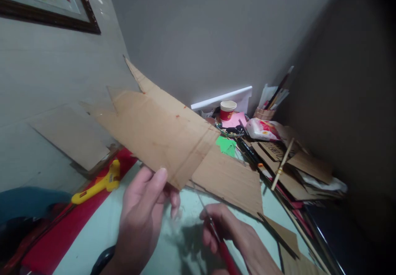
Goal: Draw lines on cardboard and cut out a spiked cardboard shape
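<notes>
My left hand (pixel 145 209) pinches the near edge of a large flattened cardboard sheet (pixel 157 126), thumb on top and fingers beneath, holding it lifted off the table. My right hand (pixel 229 233) is closed around a thin tool with a red handle (pixel 227 258) and a slim metal tip (pixel 204 209) that points up towards the cardboard's lower edge. Another cardboard flap (pixel 229 180) lies flat just right of the held piece. A pale green mat (pixel 123 233) covers the table under both hands.
A yellow glue gun (pixel 99 182) lies on red cloth at left. Behind stand a red paper cup (pixel 228 111), green paper (pixel 226 145), a snack packet (pixel 262 130), a holder of brushes (pixel 266 110) and stacked cardboard scraps with a wooden stick (pixel 282 164). Walls close in left and behind.
</notes>
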`<action>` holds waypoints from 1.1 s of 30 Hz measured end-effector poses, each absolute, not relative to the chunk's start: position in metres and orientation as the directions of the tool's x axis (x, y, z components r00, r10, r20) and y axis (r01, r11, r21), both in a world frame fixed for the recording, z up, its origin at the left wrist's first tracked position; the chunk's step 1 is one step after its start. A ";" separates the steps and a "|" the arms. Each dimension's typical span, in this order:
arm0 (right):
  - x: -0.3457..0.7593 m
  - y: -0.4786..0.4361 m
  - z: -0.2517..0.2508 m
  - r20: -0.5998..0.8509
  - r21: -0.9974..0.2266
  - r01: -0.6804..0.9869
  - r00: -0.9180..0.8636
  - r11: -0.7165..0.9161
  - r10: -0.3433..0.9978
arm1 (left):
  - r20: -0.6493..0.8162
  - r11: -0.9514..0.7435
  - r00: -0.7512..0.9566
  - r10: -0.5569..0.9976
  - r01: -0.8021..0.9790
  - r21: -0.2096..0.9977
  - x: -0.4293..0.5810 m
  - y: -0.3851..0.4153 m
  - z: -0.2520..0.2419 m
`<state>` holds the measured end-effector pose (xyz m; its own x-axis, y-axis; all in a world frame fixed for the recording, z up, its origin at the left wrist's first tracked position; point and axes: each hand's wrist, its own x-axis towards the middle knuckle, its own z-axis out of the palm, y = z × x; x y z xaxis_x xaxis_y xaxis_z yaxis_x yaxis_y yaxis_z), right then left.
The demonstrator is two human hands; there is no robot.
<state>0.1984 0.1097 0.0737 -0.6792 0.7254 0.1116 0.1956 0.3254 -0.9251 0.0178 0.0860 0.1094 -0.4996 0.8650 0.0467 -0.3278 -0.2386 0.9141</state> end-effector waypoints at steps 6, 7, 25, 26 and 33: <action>0.190 0.110 0.071 0.071 -0.941 0.202 -0.667 0.271 0.742 | -0.036 -0.122 -0.401 0.915 -0.362 0.924 0.029 0.082 0.108; 0.190 0.110 0.073 0.077 -0.941 0.195 -0.669 0.275 0.739 | -0.035 -0.118 -0.392 0.919 -0.359 0.926 0.030 0.082 0.108; 0.189 0.112 0.089 0.049 -0.980 0.110 -0.680 0.169 0.731 | -0.074 -0.037 -0.373 0.925 -0.284 0.958 0.034 0.082 0.100; 0.189 0.112 0.089 0.040 -0.980 0.116 -0.678 0.160 0.734 | -0.073 -0.038 -0.374 0.925 -0.281 0.959 0.034 0.082 0.100; 0.188 0.114 0.096 0.039 -0.984 0.100 -0.677 0.144 0.735 | -0.049 -0.071 -0.389 0.920 -0.289 0.955 0.035 0.084 0.098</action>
